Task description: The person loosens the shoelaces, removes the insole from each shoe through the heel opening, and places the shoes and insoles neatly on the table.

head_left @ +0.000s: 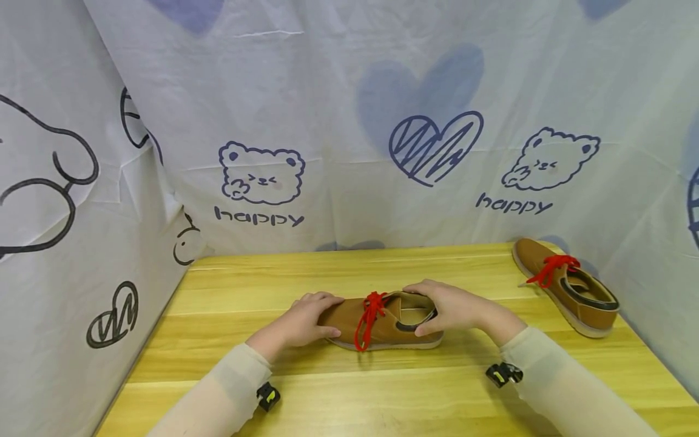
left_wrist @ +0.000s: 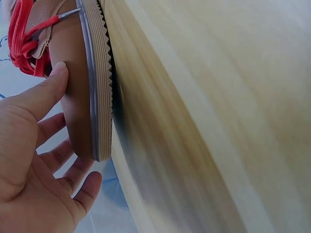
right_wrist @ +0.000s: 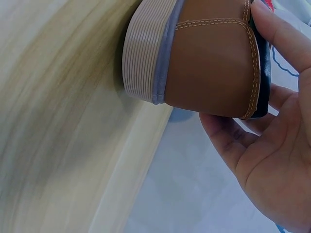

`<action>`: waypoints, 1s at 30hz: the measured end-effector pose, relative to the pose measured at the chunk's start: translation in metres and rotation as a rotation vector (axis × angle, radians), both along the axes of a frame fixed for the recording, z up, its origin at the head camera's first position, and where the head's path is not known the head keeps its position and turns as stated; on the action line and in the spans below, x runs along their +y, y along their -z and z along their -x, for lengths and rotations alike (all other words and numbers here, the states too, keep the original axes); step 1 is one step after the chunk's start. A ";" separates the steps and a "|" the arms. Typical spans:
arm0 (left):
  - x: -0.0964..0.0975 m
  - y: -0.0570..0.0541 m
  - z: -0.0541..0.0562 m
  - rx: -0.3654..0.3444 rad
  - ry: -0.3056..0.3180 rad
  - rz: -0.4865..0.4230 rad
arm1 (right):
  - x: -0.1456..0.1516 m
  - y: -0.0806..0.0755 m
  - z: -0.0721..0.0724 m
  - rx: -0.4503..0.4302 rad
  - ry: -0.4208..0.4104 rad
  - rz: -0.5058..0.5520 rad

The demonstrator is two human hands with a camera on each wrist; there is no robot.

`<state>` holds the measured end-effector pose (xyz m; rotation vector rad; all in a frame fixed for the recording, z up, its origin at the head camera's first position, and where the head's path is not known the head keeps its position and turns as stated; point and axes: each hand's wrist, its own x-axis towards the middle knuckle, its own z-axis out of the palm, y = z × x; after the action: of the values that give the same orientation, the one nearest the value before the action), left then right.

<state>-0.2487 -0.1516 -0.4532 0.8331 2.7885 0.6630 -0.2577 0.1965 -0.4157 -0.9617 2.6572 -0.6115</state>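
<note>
A brown leather shoe [head_left: 390, 335] with red laces [head_left: 373, 308] lies sole down on the wooden table, toe to the left. My left hand [head_left: 299, 320] grips its toe end, the thumb pressed on the near side and the fingers round the tip and far side. At the heel, my right hand [head_left: 457, 308] holds the dark-lined collar between thumb and fingers. In the left wrist view the ridged sole [left_wrist: 102, 97] stands along the wood. The right wrist view shows the stitched heel [right_wrist: 209, 68], with my right fingers partly hidden behind it.
A matching brown shoe [head_left: 595, 312] with red laces sits at the table's back right, its toe toward the back. White cloth [head_left: 338, 152] printed with bears and hearts hangs behind the wooden table [head_left: 349, 400] and along both sides. Each sleeve carries a small black device near the wrist.
</note>
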 end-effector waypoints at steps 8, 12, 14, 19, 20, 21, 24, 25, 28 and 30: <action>0.002 -0.001 -0.001 0.005 0.009 -0.012 | 0.002 -0.008 -0.001 0.001 -0.013 -0.024; 0.003 0.000 -0.001 0.007 0.011 -0.014 | 0.003 -0.010 0.000 -0.007 -0.020 -0.034; 0.003 0.001 -0.001 0.008 0.012 -0.013 | 0.003 -0.010 0.000 -0.013 -0.022 -0.039; 0.003 0.002 0.000 0.008 0.010 -0.016 | 0.003 -0.016 0.002 -0.017 -0.034 -0.068; 0.002 0.002 0.000 0.010 0.009 -0.014 | 0.002 -0.018 0.002 -0.019 -0.038 -0.073; 0.002 0.002 0.000 0.011 0.008 -0.014 | 0.001 -0.021 0.003 -0.019 -0.043 -0.078; 0.001 0.002 -0.001 0.013 0.006 -0.012 | -0.004 -0.031 0.007 -0.027 -0.052 -0.085; 0.001 0.002 0.000 0.014 0.006 -0.011 | -0.005 -0.035 0.008 -0.022 -0.058 -0.091; 0.000 0.002 0.000 0.014 0.005 -0.013 | -0.012 -0.045 0.013 -0.016 -0.084 -0.099; 0.000 0.001 0.000 0.014 0.004 -0.012 | -0.018 -0.050 0.016 -0.003 -0.112 -0.104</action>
<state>-0.2484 -0.1516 -0.4546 0.8491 2.7969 0.6771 -0.2737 0.1787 -0.3659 -1.0700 2.5825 -0.4452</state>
